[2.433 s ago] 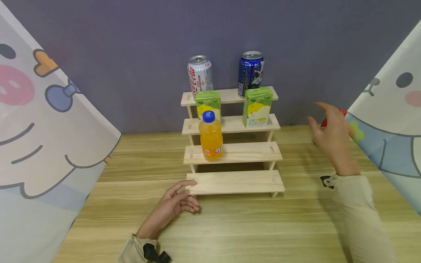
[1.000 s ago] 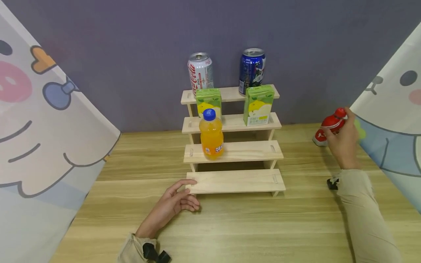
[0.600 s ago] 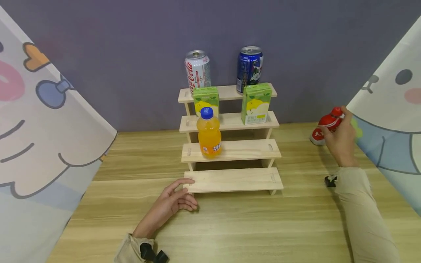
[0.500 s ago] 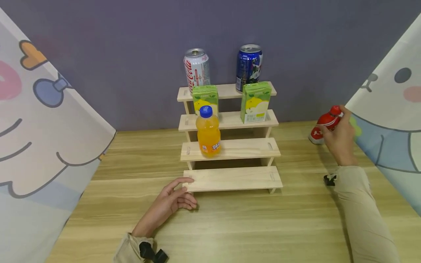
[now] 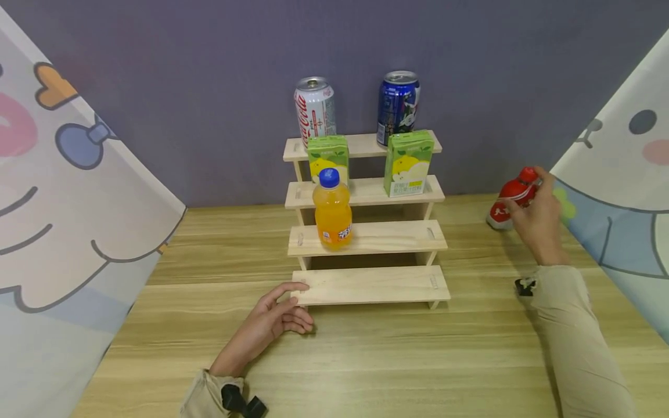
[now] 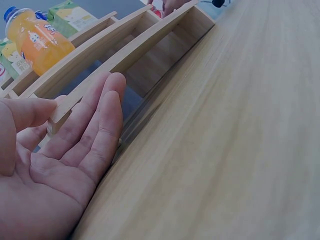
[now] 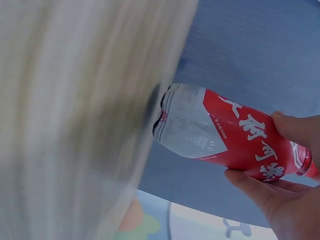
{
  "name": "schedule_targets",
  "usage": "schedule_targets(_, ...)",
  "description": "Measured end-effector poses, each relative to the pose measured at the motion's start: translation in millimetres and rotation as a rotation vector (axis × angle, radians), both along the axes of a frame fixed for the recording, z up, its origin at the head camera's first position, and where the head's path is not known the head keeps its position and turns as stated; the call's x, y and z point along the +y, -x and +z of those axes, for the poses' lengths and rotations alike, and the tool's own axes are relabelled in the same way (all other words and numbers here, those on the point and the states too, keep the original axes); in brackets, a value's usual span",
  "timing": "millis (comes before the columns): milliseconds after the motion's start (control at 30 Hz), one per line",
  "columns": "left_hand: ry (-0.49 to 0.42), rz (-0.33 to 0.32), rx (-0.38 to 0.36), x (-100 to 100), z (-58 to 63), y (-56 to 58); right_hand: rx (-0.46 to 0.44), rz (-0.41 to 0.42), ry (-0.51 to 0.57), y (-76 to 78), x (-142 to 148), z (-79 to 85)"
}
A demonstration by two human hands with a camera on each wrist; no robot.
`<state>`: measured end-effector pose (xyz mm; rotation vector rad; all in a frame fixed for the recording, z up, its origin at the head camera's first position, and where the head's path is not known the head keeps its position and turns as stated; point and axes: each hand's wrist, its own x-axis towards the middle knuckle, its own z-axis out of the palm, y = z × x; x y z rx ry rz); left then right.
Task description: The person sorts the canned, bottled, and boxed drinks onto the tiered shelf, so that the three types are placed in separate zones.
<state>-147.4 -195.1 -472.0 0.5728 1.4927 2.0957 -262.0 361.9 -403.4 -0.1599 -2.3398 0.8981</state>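
Note:
My right hand (image 5: 540,223) grips a red-labelled plastic bottle (image 7: 245,132) around its upper part, thumb on one side and fingers on the other. In the head view the red bottle leans, its base close over the table at the far right. My left hand (image 5: 266,319) pinches the left end of the lowest board of a four-tier wooden stand (image 5: 371,285), its other fingers relaxed below the board. An orange soda bottle (image 5: 333,217) with a blue cap stands at the left of the second tier up.
Two green juice cartons (image 5: 409,165) stand on the third tier, the left one partly hidden by the orange bottle. A white cola can (image 5: 316,110) and a blue can (image 5: 398,107) are on top. A grey backdrop (image 5: 235,116) and printed cloths (image 5: 617,191) border the wooden table (image 5: 366,366).
My right hand has reached the red bottle, taken hold of it and shifted it slightly left. My left hand stays at the stand. The head view has shifted a little.

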Motion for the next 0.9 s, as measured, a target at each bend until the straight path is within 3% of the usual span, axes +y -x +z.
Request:
schedule_targets(200, 0.008, 0.0, 0.002, 0, 0.7, -0.1, 0.07, 0.042, -0.021, -5.4, -2, 15.8)
schedule_targets(433, 0.015, 0.0, 0.012, -1, 0.5, -0.6, 0.059, 0.083, -0.038, -10.9, -13, 33.8)
schedule_targets(667, 0.022, 0.001, 0.012, -2, -0.4, -0.2, 0.106, 0.139, -0.038, -16.4, -26, 48.0)
schedule_targets(900, 0.017, -0.01, 0.001, -2, -0.3, 1.6, 0.091, 0.139, -0.037, -22.0, -39, 59.8)
